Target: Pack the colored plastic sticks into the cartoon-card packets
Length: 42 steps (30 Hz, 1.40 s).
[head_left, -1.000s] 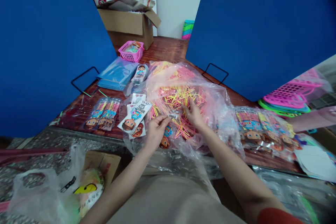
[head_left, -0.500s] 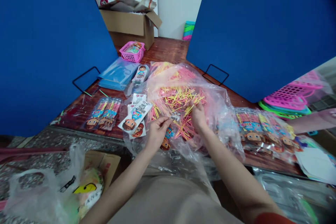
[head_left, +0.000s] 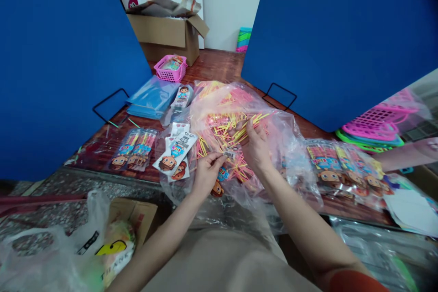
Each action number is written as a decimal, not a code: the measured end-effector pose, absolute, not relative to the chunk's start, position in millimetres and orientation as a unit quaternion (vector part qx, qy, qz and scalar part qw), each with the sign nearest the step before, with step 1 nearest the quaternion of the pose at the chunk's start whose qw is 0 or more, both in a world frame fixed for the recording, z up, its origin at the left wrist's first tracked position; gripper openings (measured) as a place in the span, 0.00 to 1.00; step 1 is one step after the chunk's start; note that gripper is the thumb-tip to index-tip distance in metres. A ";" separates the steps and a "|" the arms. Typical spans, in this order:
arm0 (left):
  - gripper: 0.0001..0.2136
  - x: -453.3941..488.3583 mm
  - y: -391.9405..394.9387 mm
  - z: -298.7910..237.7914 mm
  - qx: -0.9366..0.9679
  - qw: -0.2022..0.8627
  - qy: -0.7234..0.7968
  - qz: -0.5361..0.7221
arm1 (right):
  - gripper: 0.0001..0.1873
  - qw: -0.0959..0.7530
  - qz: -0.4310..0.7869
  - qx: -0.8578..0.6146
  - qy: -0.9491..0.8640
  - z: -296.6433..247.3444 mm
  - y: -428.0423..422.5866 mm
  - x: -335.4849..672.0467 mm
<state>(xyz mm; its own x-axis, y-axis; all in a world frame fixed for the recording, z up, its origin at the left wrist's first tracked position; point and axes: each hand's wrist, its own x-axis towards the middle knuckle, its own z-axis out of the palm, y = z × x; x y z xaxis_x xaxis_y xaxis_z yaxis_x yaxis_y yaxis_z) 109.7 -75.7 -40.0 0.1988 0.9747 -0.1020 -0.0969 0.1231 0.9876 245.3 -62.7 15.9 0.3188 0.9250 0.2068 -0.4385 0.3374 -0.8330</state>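
Observation:
My left hand (head_left: 206,173) pinches the top of a clear packet (head_left: 221,175) printed with a cartoon face, holding it over the near edge of the wooden table (head_left: 219,66). My right hand (head_left: 256,146) is closed on a small bunch of yellow and pink sticks (head_left: 243,128), lifted just above the loose pile of sticks (head_left: 222,125) inside a large clear plastic bag (head_left: 284,146). Printed header cards (head_left: 176,153) lie just left of my left hand.
Filled stick packets lie at the left (head_left: 137,146) and in a row at the right (head_left: 342,169). Blue sheets (head_left: 152,96), a pink basket (head_left: 170,67) and a cardboard box (head_left: 167,32) sit further back. Blue partitions (head_left: 61,54) flank the table. Stacked baskets (head_left: 376,127) are far right.
My right hand has gathered sticks from the pile and raised them slightly. My left hand and the packet have stayed almost in place.

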 end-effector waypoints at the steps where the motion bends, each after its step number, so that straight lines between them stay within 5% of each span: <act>1: 0.08 109.8 -75.7 -39.7 0.489 0.600 0.448 0.447 | 0.15 0.733 0.459 -0.348 -0.362 16.5 -63.3 244.3; 19: 0.11 109.0 -71.6 -32.5 0.444 0.620 0.444 0.472 | 0.18 0.578 0.447 -0.481 -0.484 8.3 -78.8 240.8; 42: 0.15 107.3 -68.4 -28.3 0.388 0.675 0.411 0.475 | 0.18 0.596 0.407 -0.479 -0.500 28.4 -74.3 254.5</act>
